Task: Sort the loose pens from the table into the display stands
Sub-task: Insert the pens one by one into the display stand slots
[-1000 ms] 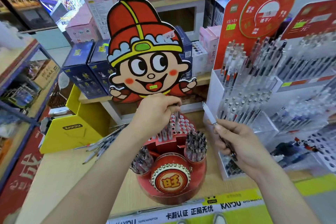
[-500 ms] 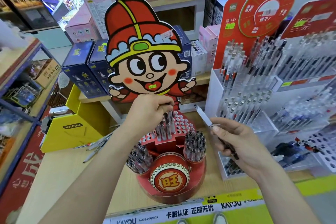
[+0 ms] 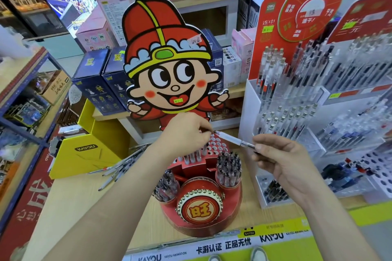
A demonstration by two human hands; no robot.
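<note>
Two hands meet above the red stand (image 3: 233, 212) at lower centre. A second ago the left hand (image 3: 186, 133) was seating a pen in its holes. Now it pinches the tip of the white pen (image 3: 230, 139), which the right hand (image 3: 282, 161) grips by its dark end. This is probably a handover. The slim pen lies tilted at mid-frame. Further left, loose pens (image 3: 118, 167) wait on the table (image 3: 84, 207).

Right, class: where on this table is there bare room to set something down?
Front left: bare table in front of the loose pens, left of the red stand. Also a narrow strip between red stand and white stands. The right side is crowded.
</note>
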